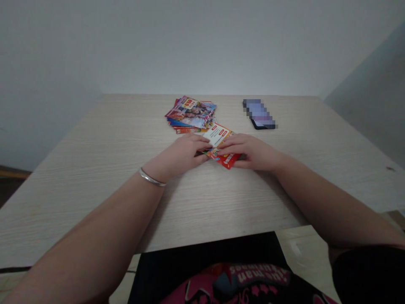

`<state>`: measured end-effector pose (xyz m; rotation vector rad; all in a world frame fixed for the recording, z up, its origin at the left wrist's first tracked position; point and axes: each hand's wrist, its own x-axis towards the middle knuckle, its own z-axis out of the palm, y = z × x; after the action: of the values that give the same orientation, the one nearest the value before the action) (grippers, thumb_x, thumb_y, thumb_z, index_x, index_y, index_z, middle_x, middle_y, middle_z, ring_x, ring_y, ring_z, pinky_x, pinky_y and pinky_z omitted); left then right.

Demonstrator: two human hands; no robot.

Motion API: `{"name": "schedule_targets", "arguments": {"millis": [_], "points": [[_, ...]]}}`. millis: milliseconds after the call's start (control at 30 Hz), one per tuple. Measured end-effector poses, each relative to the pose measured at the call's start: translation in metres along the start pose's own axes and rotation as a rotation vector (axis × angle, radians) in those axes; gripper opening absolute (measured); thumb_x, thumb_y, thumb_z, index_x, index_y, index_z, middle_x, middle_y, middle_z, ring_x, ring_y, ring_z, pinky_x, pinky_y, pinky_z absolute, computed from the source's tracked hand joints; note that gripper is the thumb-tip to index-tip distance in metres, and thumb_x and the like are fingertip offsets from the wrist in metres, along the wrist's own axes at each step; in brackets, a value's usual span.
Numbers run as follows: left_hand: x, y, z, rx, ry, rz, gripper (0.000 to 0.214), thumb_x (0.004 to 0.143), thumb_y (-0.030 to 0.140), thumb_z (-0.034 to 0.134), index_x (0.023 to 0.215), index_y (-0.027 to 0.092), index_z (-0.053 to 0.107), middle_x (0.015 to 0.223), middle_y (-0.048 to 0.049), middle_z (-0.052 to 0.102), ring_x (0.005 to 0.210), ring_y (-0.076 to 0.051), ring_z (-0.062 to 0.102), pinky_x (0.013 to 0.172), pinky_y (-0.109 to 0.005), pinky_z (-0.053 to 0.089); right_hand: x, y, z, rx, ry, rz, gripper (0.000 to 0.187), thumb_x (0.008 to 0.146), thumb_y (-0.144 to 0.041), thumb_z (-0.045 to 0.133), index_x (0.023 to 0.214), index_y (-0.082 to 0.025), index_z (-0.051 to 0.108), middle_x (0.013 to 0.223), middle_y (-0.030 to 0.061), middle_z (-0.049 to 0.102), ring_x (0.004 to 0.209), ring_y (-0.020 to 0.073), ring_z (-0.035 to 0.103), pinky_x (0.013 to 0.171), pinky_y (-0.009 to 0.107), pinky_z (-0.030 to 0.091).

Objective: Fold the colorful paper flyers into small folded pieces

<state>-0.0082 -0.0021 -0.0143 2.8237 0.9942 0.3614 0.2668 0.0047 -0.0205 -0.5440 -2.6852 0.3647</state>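
My left hand (179, 154) and my right hand (253, 153) lie close together on the tabletop, gripping a small fanned bunch of red and white printed cards (220, 141) from either side. The fingertips of both hands nearly meet over the bunch, and the lower part of it is partly hidden under them. A looser pile of colourful glossy printed cards (191, 114) lies just beyond my left hand's fingers, not touching either hand. A silver bangle (152, 178) circles my left wrist.
A smartphone (259, 114) lies face up at the far side of the pale wood-grain table (95, 177), with its screen blurred. Plain walls rise behind the table. My dark printed top (228, 274) shows below the near table edge.
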Motion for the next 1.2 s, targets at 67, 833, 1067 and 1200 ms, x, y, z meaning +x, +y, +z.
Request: {"name": "schedule_targets", "arguments": {"millis": [67, 833, 1067, 1200], "points": [[0.0, 0.0, 0.001, 0.032, -0.008, 0.009, 0.037, 0.101, 0.035, 0.058, 0.129, 0.015, 0.073, 0.134, -0.0134, 0.072, 0.125, -0.028, 0.067, 0.112, -0.045, 0.048, 0.0, -0.003, -0.003, -0.081, -0.055, 0.012, 0.033, 0.097, -0.028, 0.065, 0.128, -0.027, 0.074, 0.136, 0.0084, 0.073, 0.124, 0.0244, 0.067, 0.109, 0.046, 0.051], [-0.008, 0.03, -0.007, 0.262, -0.252, -0.013, 0.056, 0.108, 0.04, 0.045, 0.153, 0.007, 0.048, 0.161, -0.0209, 0.048, 0.151, -0.03, 0.045, 0.125, -0.041, 0.031, 0.007, -0.043, -0.013, -0.284, -0.217, 0.264, 0.034, 0.102, -0.032, 0.055, 0.129, -0.029, 0.075, 0.135, 0.0021, 0.075, 0.125, 0.0264, 0.069, 0.097, 0.041, 0.057], [-0.027, 0.028, -0.015, 0.242, -0.303, -0.026, 0.066, 0.105, 0.046, 0.052, 0.158, 0.008, 0.042, 0.165, -0.0212, 0.041, 0.149, -0.035, 0.044, 0.125, -0.046, 0.032, 0.004, -0.027, -0.024, -0.174, -0.222, 0.268, 0.035, 0.096, -0.018, 0.059, 0.123, -0.03, 0.078, 0.134, -0.0004, 0.075, 0.12, 0.0206, 0.072, 0.101, 0.036, 0.055], [-0.035, 0.028, -0.006, 0.188, -0.126, -0.061, 0.054, 0.106, 0.044, 0.049, 0.148, 0.011, 0.054, 0.149, -0.0196, 0.057, 0.136, -0.033, 0.053, 0.117, -0.047, 0.042, 0.003, -0.023, -0.023, -0.176, -0.192, 0.342, 0.028, 0.091, -0.026, 0.069, 0.117, -0.028, 0.08, 0.125, 0.0026, 0.08, 0.109, 0.0216, 0.075, 0.093, 0.035, 0.058]]}}
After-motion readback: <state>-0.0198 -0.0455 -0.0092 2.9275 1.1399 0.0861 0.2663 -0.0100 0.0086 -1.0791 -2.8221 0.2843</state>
